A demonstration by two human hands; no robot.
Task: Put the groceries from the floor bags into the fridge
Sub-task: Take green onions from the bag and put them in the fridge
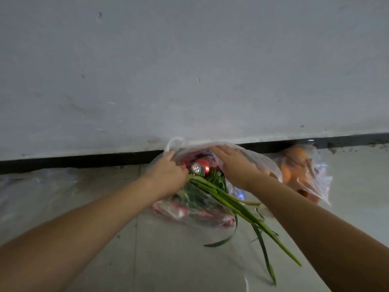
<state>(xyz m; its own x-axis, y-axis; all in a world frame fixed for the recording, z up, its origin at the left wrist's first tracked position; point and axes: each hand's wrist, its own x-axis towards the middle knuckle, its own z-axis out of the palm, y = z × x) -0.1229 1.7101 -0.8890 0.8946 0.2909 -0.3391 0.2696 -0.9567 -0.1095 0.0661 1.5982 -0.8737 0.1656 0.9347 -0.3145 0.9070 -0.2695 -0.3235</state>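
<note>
I see my left hand point(168, 173) gripping the clear bag point(202, 213) at its rim, apparently, while my right hand point(233, 165) lies spread on its plastic beside the red can point(199, 168).

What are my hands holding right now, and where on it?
The left hand grips the green onions at their root end, inside the clear bag. The right hand lies flat on that bag's rim, gripping nothing.
</note>
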